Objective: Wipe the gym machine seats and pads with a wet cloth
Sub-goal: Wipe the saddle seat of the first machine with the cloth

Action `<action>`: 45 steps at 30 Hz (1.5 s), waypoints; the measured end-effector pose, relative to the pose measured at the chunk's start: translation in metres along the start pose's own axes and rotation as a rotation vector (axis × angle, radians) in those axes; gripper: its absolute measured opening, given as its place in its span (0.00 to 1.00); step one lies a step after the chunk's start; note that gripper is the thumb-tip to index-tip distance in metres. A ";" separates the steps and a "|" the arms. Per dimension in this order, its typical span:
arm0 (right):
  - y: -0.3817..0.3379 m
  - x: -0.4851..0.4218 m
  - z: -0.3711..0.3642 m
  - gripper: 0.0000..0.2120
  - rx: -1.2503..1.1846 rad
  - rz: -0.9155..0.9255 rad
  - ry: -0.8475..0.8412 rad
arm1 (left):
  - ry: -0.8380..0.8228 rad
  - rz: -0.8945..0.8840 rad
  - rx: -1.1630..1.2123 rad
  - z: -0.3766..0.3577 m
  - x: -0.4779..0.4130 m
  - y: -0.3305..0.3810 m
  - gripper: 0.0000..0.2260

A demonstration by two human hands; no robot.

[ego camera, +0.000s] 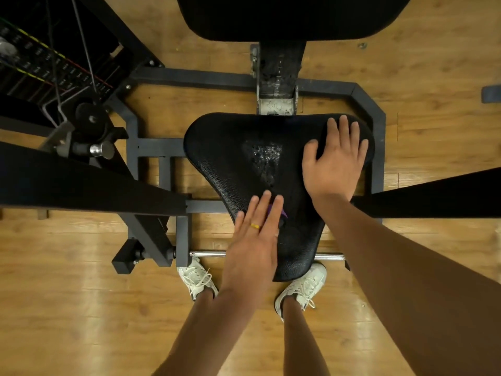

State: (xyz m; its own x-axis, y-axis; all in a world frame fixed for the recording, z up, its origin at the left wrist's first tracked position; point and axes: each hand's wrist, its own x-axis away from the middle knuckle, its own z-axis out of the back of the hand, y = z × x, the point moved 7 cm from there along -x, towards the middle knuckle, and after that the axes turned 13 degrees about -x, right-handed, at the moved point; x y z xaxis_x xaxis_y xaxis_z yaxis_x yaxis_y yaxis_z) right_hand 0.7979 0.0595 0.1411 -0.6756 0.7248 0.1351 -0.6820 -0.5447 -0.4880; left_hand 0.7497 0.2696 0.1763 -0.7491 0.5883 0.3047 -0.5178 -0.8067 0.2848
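Left hand [253,237], fingers straight, presses a cloth [282,213] on the seat [230,164] at six o'clock; right hand [334,161] rests flat, empty, at two o'clock.

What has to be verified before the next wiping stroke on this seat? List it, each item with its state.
1. Purple cloth under the left hand: ok, an edge shows beside it.
2. Left hand flat, pressing the cloth onto the seat: ok.
3. Right hand flat on the seat's far right corner: ok.
4. Whole seat wetted: not ok, a wet patch shines only in the middle.
5. Cloth damp enough: cannot tell.
6. Back pad wiped: cannot tell.
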 end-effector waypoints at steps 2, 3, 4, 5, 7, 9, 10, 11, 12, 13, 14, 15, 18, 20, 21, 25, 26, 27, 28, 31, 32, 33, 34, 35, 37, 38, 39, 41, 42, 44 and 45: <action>0.001 0.000 0.000 0.28 0.006 0.000 -0.006 | 0.043 0.045 -0.043 0.010 -0.023 -0.012 0.30; 0.001 0.000 0.000 0.28 0.011 -0.002 -0.009 | 0.065 0.088 -0.032 0.017 -0.038 -0.021 0.30; 0.001 0.000 0.000 0.28 0.015 -0.003 -0.012 | 0.081 0.142 -0.016 0.024 -0.057 -0.034 0.30; 0.001 0.000 0.000 0.28 0.015 -0.004 -0.015 | 0.100 0.196 -0.009 0.032 -0.077 -0.048 0.28; 0.000 0.000 -0.001 0.28 0.006 -0.007 -0.018 | 0.138 0.285 -0.007 0.045 -0.120 -0.079 0.26; -0.001 -0.001 -0.001 0.28 -0.004 -0.004 -0.015 | 0.156 0.348 0.018 0.051 -0.152 -0.101 0.23; -0.001 -0.001 -0.001 0.28 -0.005 -0.002 -0.011 | 0.161 0.370 0.029 0.051 -0.160 -0.105 0.23; 0.000 -0.001 -0.001 0.28 -0.007 -0.002 -0.008 | 0.164 0.385 0.037 0.051 -0.162 -0.104 0.22; 0.002 -0.001 -0.001 0.28 -0.008 -0.005 -0.009 | 0.159 0.394 0.043 0.049 -0.159 -0.099 0.22; 0.003 0.000 -0.002 0.28 -0.006 -0.007 -0.014 | 0.148 0.393 0.046 0.047 -0.151 -0.092 0.23; 0.003 0.000 -0.002 0.28 -0.004 -0.007 -0.018 | 0.136 0.385 0.048 0.045 -0.140 -0.083 0.23; 0.003 0.000 -0.002 0.29 -0.005 -0.007 -0.020 | 0.121 0.370 0.050 0.042 -0.127 -0.072 0.24; 0.000 -0.001 -0.001 0.28 -0.004 -0.003 -0.008 | 0.057 0.335 0.079 0.027 -0.079 -0.035 0.28; -0.001 -0.002 0.000 0.28 0.001 -0.001 -0.007 | -0.020 0.319 0.104 0.018 -0.042 -0.005 0.31; -0.001 -0.003 0.000 0.28 -0.002 -0.002 -0.010 | -0.062 0.308 0.119 0.013 -0.027 0.009 0.33; 0.002 -0.003 -0.002 0.28 -0.008 -0.009 -0.060 | -0.129 0.302 0.278 0.009 -0.007 0.036 0.31; 0.003 -0.005 -0.002 0.29 -0.017 -0.006 -0.090 | -0.146 0.301 0.349 0.013 -0.009 0.036 0.30; 0.005 -0.006 -0.001 0.29 -0.030 -0.001 -0.130 | -0.157 0.287 0.420 0.019 -0.011 0.034 0.30; 0.005 -0.005 0.001 0.28 -0.059 0.004 -0.178 | -0.153 0.271 0.471 0.028 -0.013 0.027 0.30; -0.008 0.021 0.023 0.26 -0.299 -0.047 -0.267 | -0.036 0.287 0.390 0.057 -0.037 -0.034 0.27; -0.017 0.041 0.030 0.26 -0.361 -0.050 -0.272 | 0.012 0.309 0.312 0.063 -0.052 -0.060 0.26; -0.027 0.066 0.035 0.26 -0.385 -0.026 -0.285 | 0.042 0.327 0.237 0.067 -0.069 -0.086 0.26; -0.041 0.093 0.034 0.27 -0.377 0.014 -0.313 | 0.045 0.331 0.171 0.068 -0.089 -0.106 0.26; -0.054 0.119 0.029 0.28 -0.342 0.058 -0.350 | 0.027 0.320 0.120 0.067 -0.108 -0.119 0.25; -0.070 0.155 0.008 0.29 -0.218 0.148 -0.387 | -0.032 0.280 0.014 0.056 -0.139 -0.128 0.26; -0.073 0.164 -0.002 0.28 -0.156 0.175 -0.367 | -0.040 0.271 -0.049 0.050 -0.149 -0.126 0.26; -0.072 0.164 -0.009 0.26 -0.116 0.177 -0.326 | -0.022 0.272 -0.099 0.046 -0.156 -0.123 0.25; -0.067 0.154 -0.015 0.24 -0.076 0.138 -0.264 | 0.067 0.296 -0.139 0.044 -0.160 -0.117 0.24; -0.066 0.148 -0.017 0.24 -0.056 0.132 -0.255 | 0.114 0.300 -0.142 0.044 -0.159 -0.115 0.24; -0.067 0.129 -0.021 0.24 -0.025 0.143 -0.231 | 0.172 0.302 -0.131 0.042 -0.158 -0.118 0.24; -0.066 0.114 -0.023 0.24 -0.017 0.140 -0.212 | 0.183 0.306 -0.125 0.040 -0.158 -0.120 0.24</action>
State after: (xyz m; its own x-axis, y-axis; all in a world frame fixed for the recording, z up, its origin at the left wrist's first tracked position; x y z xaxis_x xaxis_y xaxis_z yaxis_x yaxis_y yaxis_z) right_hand 0.7727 0.1876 0.1694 -0.8080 0.5373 0.2417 -0.5739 -0.6253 -0.5289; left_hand 0.9471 0.2760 0.1306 -0.9325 0.3080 0.1884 -0.2961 -0.9510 0.0894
